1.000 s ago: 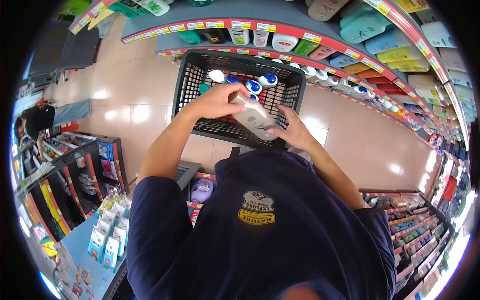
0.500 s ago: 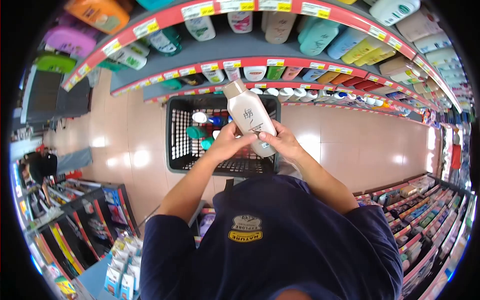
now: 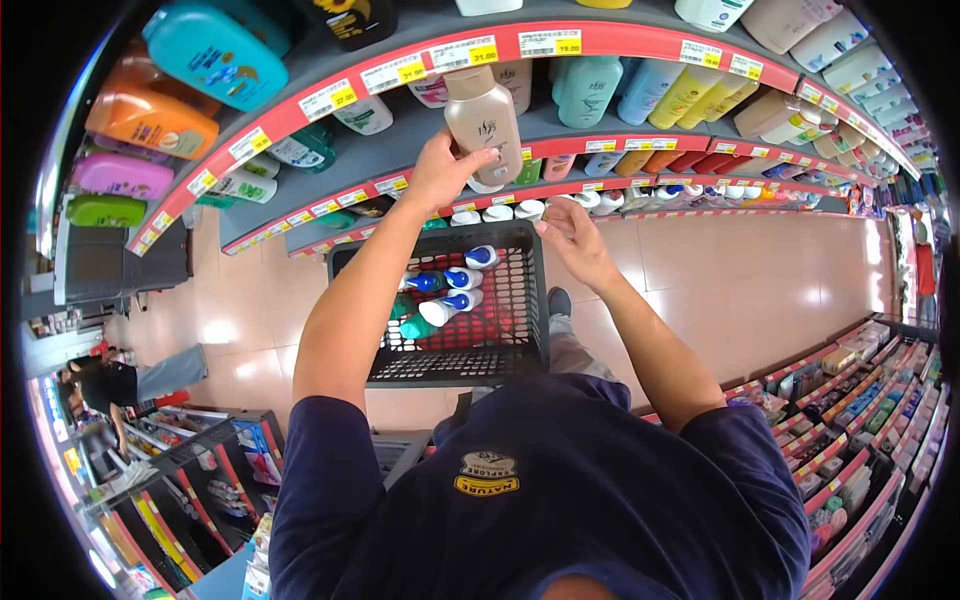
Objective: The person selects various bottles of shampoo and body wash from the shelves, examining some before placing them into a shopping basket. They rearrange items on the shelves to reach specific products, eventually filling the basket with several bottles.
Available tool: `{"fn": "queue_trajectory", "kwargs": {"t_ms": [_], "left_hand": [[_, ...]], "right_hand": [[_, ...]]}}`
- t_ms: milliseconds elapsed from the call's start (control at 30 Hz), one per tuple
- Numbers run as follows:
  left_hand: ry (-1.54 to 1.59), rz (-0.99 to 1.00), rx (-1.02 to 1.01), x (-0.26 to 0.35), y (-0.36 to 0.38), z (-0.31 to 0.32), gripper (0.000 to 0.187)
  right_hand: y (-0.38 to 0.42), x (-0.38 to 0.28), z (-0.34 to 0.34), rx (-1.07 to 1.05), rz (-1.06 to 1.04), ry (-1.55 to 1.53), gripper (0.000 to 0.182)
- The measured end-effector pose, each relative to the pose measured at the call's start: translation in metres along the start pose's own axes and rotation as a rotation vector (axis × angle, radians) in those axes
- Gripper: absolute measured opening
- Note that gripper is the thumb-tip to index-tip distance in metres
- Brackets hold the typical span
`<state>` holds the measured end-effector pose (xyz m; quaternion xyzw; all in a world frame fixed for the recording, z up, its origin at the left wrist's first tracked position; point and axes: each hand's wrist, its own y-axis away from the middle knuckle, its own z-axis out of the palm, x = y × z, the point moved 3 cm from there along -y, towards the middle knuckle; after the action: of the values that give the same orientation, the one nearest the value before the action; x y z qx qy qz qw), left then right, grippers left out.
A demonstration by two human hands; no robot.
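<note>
My left hand (image 3: 447,172) is wrapped round a beige shampoo-style bottle (image 3: 483,130) with a tan cap. The bottle stands nearly upright in front of the middle shelf, beside a similar beige bottle (image 3: 515,85) partly hidden behind it. Away from any bottle, my right hand (image 3: 577,240) hangs in the air with its fingers apart and slightly curled, holding nothing. Below both hands is a black shopping basket (image 3: 540,300), with several bottles lying inside; some have blue-and-white tops (image 3: 465,278), others are green (image 3: 416,326).
Shelves with red price rails (image 3: 620,38) curve across the front, filled with colourful bottles such as teal (image 3: 585,90) and yellow ones (image 3: 690,95). Low product racks (image 3: 850,430) stand at the right. Another person (image 3: 105,390) is at the far left near a dark counter.
The beige bottle has gone from both hands above the basket up to the shelf in my left hand. My right hand has let go, and more of the basket's contents show.
</note>
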<state>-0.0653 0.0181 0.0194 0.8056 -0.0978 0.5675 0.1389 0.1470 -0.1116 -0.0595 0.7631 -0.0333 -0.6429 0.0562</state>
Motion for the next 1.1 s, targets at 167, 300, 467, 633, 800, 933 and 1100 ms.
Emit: {"fn": "queue_trajectory", "kwargs": {"t_ms": [167, 300, 467, 633, 800, 933, 1100], "left_hand": [[-0.120, 0.059, 0.061, -0.012, -0.045, 0.006, 0.048], [-0.065, 0.078, 0.088, -0.021, -0.070, 0.013, 0.047], [-0.091, 0.064, 0.090, -0.033, -0.096, 0.018, 0.048], [0.063, 0.063, 0.053, -0.039, -0.103, 0.024, 0.050], [0.183, 0.107, 0.062, -0.034, -0.098, 0.028, 0.055], [-0.001, 0.117, 0.138, -0.039, -0.090, 0.031, 0.060], [0.336, 0.104, 0.192, -0.054, -0.078, 0.063, 0.068]], "right_hand": [[-0.013, 0.005, -0.014, 0.017, 0.008, -0.015, 0.073], [-0.017, -0.003, -0.024, 0.017, 0.029, -0.021, 0.073], [-0.043, 0.003, -0.026, 0.038, -0.073, 0.057, 0.075], [-0.079, -0.010, -0.029, 0.032, -0.137, 0.148, 0.074], [-0.115, -0.024, -0.024, 0.058, -0.140, 0.216, 0.081], [-0.138, -0.028, -0.017, 0.077, -0.175, 0.351, 0.091], [-0.161, -0.021, -0.003, 0.064, -0.117, 0.394, 0.089]]}}
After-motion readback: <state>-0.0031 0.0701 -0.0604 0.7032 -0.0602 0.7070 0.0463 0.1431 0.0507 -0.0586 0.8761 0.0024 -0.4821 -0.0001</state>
